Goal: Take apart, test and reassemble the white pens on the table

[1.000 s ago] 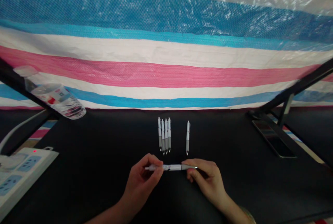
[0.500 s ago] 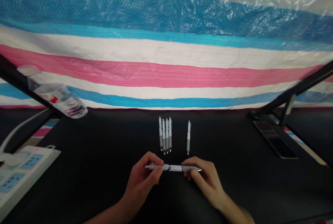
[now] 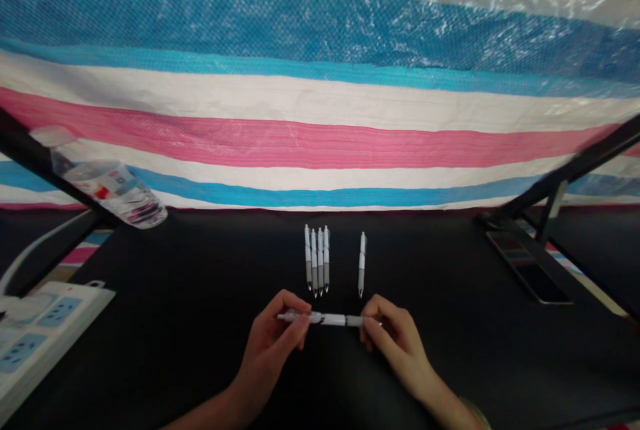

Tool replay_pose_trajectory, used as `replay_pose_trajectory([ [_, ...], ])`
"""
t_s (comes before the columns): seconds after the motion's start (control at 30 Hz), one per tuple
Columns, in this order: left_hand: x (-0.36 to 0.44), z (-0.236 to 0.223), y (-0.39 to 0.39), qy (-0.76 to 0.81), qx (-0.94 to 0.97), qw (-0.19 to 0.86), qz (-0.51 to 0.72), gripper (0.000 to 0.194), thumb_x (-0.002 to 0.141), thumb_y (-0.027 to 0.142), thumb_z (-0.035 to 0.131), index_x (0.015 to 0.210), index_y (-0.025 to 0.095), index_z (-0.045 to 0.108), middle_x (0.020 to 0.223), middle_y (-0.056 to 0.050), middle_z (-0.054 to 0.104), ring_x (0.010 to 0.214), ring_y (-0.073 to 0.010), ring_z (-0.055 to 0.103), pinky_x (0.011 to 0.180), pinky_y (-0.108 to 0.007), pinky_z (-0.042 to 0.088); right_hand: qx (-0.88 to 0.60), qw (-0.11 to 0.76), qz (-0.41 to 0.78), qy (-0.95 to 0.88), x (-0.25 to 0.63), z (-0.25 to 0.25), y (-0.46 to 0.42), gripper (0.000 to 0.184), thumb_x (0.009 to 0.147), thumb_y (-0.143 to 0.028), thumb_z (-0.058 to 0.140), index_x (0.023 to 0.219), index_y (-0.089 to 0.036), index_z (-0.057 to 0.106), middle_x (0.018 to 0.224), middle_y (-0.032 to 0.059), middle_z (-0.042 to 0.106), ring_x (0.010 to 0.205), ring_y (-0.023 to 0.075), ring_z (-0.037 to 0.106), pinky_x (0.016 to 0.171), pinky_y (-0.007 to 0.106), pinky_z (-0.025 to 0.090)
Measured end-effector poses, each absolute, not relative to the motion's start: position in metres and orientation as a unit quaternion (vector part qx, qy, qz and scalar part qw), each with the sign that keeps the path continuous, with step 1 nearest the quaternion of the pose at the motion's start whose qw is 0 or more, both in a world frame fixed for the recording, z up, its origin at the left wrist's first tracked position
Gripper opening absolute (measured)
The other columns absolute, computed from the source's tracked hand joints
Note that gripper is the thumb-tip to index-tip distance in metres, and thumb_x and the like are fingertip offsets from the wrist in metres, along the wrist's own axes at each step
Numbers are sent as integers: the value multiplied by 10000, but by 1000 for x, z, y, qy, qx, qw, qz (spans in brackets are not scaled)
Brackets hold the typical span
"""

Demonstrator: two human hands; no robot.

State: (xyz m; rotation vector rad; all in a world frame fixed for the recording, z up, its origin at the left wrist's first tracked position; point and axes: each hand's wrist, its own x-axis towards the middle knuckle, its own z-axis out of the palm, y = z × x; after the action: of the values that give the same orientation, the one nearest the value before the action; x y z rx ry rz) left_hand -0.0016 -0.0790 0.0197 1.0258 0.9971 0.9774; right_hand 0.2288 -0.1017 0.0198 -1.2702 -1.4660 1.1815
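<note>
Black tabletop (image 3: 200, 323) fills my view under a striped tarpaulin (image 3: 320, 110); on it sit a power strip (image 3: 35, 337), a tipped water bottle (image 3: 113, 193) and a phone (image 3: 525, 273). Smaller: four pens bunched together (image 3: 317, 262), one pen apart (image 3: 361, 263). Held level between my hands is a white click pen (image 3: 327, 319), left hand (image 3: 273, 347) pinching the clicker end, right hand (image 3: 393, 337) closed on the grey grip. I judge it light, stiff and smooth-barrelled; the grip end looks like the surest hold.
</note>
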Motion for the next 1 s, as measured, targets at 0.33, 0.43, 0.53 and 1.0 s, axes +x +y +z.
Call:
replay_pose_trajectory([
  [0.33, -3, 18, -78, 444, 445, 645, 435, 310, 883, 491, 680, 887, 186, 631, 618, 39, 515, 590, -131, 437, 580, -270, 348, -499, 424, 508, -559, 227, 21, -102, 398, 966, -525, 554, 759, -186, 578, 629, -2, 577, 534, 121, 518, 517, 237, 374],
  [0.43, -3, 17, -78, 441, 441, 648, 437, 295, 890, 480, 676, 892, 189, 630, 620, 41, 514, 596, -131, 436, 586, -270, 349, -485, 432, 518, -557, 227, 22, -101, 397, 969, -535, 542, 785, -185, 581, 651, 2, 588, 544, 122, 528, 520, 235, 385],
  [0.53, -3, 17, -78, 440, 439, 651, 436, 299, 888, 485, 675, 884, 190, 630, 611, 43, 510, 589, -129, 428, 583, -270, 344, -492, 414, 524, -559, 227, 20, -101, 520, 1021, -535, 419, 678, -176, 574, 596, 5, 558, 500, 110, 500, 494, 237, 358],
  [1.0, -3, 14, -78, 445, 433, 642, 450, 287, 884, 480, 682, 882, 198, 626, 603, 47, 503, 590, -131, 423, 585, -271, 339, -493, 431, 537, -531, 226, 21, -100, 366, 942, -525, 606, 816, -183, 578, 674, -4, 588, 556, 112, 525, 535, 233, 381],
])
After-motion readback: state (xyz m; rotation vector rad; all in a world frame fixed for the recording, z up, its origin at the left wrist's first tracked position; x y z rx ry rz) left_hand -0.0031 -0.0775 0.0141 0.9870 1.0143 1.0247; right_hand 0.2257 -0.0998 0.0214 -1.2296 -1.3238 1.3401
